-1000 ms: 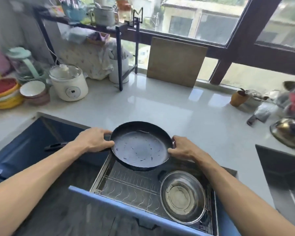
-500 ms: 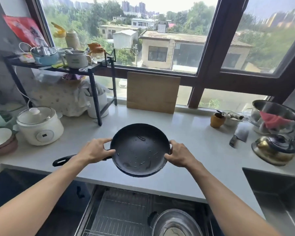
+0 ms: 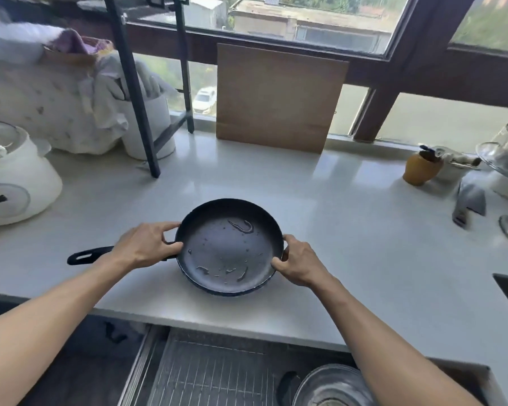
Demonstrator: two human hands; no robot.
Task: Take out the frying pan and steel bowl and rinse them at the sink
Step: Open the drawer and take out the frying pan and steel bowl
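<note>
Over pale countertop, both hands clasp the frying pan: left hand beside its handle, right hand at its rim.

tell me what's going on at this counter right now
A person holds a round black frying pan over the pale countertop, left hand where the handle joins, right hand on the opposite rim. The round steel bowl sits in the open drawer rack below, not taken out yet.

No readable text, label or number anywhere — nothing legible.
</note>
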